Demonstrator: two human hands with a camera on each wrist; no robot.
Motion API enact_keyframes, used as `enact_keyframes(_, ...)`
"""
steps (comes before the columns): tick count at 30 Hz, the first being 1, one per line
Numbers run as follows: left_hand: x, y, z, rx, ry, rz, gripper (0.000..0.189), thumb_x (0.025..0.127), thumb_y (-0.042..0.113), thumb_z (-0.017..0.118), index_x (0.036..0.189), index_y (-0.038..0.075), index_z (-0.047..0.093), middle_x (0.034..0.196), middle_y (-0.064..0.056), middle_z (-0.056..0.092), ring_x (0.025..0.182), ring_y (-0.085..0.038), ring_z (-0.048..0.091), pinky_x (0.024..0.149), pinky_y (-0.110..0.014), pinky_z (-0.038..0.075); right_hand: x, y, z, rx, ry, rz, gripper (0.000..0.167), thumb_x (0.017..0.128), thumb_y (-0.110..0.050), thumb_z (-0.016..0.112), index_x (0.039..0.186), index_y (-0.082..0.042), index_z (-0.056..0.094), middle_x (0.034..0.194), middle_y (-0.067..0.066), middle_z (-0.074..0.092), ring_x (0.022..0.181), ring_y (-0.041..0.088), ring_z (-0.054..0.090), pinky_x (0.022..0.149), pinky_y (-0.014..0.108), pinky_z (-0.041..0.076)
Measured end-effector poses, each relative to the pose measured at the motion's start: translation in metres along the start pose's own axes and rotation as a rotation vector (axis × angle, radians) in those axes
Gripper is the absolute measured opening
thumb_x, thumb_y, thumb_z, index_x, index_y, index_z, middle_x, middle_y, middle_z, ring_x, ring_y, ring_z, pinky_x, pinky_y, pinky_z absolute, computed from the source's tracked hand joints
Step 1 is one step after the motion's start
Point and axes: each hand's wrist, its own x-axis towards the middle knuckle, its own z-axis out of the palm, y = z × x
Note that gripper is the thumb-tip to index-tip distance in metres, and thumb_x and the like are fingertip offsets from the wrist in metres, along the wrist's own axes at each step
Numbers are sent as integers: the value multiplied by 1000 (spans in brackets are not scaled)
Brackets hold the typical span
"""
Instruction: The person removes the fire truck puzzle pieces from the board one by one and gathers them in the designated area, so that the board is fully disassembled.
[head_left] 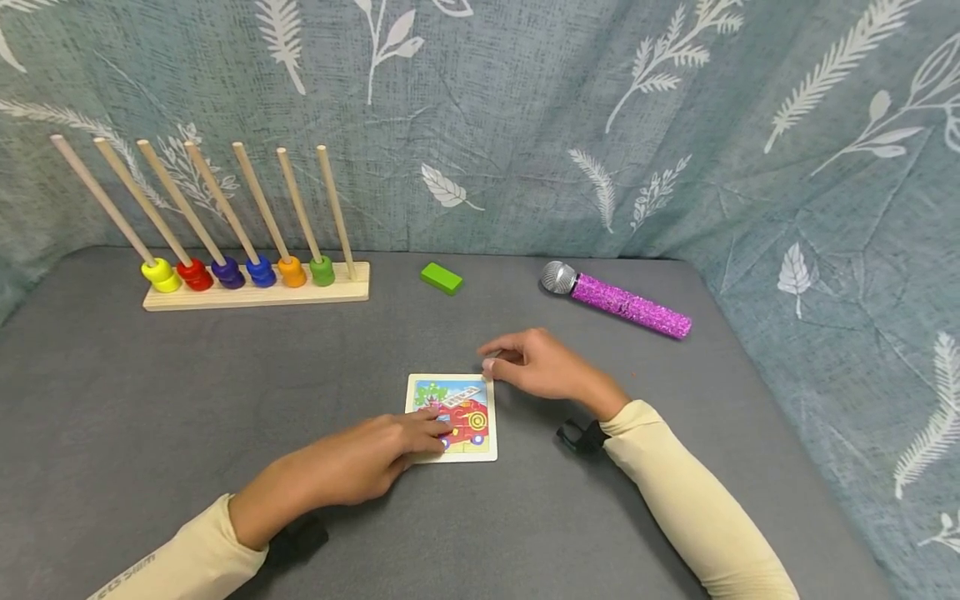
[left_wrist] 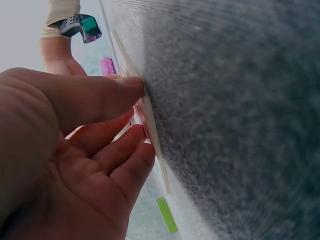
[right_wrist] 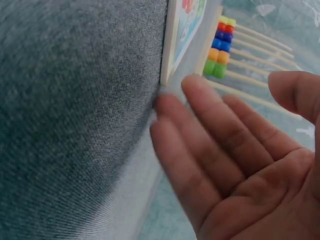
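A small square picture puzzle (head_left: pixel 480 445) with a pale frame, showing a red fire engine and a green tree, lies flat on the dark grey table. My left hand (head_left: pixel 382 450) reaches over its near left part. Those fingers rest on the picture while the thumb (left_wrist: pixel 112 97) touches the frame's edge in the left wrist view. By the puzzle's far right corner is my right hand (head_left: pixel 536 367), its fingers loosely bent. In the right wrist view these fingers (right_wrist: pixel 220 135) spread beside the frame's corner with nothing between them and the thumb.
A wooden peg stand (head_left: pixel 255 298) with coloured beads low on its pegs stands at the back left. Behind the puzzle lies a green block (head_left: pixel 442 278). A glittery pink microphone (head_left: pixel 630 305) lies at the back right. A leaf-patterned curtain (head_left: pixel 495 125) hangs behind the table.
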Motion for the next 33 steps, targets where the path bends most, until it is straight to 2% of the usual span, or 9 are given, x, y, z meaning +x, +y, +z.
enact_keyframes(6, -1, 1, 0, 18, -10, 7, 38, 87, -12, 61, 123, 1, 66, 139, -11, 54, 131, -28, 47, 101, -45, 42, 3, -4, 3, -95, 13, -65, 29, 96, -20, 60, 117, -3, 70, 101, -1, 72, 81, 5, 62, 71, 26, 51)
enact_keyframes(10, 1, 1, -1, 18, -21, 12, 42, 88, -13, 60, 128, -2, 62, 139, -13, 54, 131, -30, 46, 102, -47, 40, 6, -7, 7, -97, -2, -101, 27, 95, -16, 61, 116, -2, 70, 105, 3, 72, 87, 6, 64, 77, 25, 52)
enact_keyframes(14, 3, 2, -2, 18, -17, 14, 40, 88, -13, 60, 127, -2, 63, 138, -13, 54, 130, -32, 47, 102, -48, 40, 10, -10, 12, -81, -60, -128, 26, 95, -15, 60, 116, -2, 71, 106, 3, 71, 88, 6, 63, 78, 24, 51)
enact_keyframes(17, 5, 3, -2, 20, -13, 6, 39, 88, -12, 60, 126, -3, 63, 138, -13, 54, 130, -31, 47, 101, -47, 41, 12, -11, 16, -67, -88, -133, 25, 95, -14, 60, 115, -3, 71, 104, 2, 70, 85, 6, 60, 75, 23, 50)
enact_keyframes(21, 6, 3, -2, 24, -23, -1, 39, 88, -12, 60, 125, -1, 65, 137, -13, 55, 129, -29, 48, 100, -46, 42, 15, -11, 20, -109, -94, -173, 24, 94, -13, 61, 114, -4, 72, 101, 0, 69, 81, 6, 57, 73, 23, 48)
enact_keyframes(29, 3, 0, -2, 46, -19, 37, 45, 86, -13, 61, 129, -1, 62, 135, -15, 56, 127, -28, 50, 99, -45, 44, 24, -21, 31, -198, -147, -232, 28, 92, -11, 58, 116, -5, 71, 98, -1, 65, 87, 10, 59, 79, 23, 47)
enact_keyframes(33, 2, 0, -2, 70, -23, 44, 45, 86, -11, 61, 130, -2, 60, 135, -15, 56, 127, -29, 51, 97, -45, 45, 29, -24, 34, -241, -157, -245, 28, 92, -10, 57, 115, -6, 72, 94, -2, 64, 86, 10, 57, 77, 22, 46)
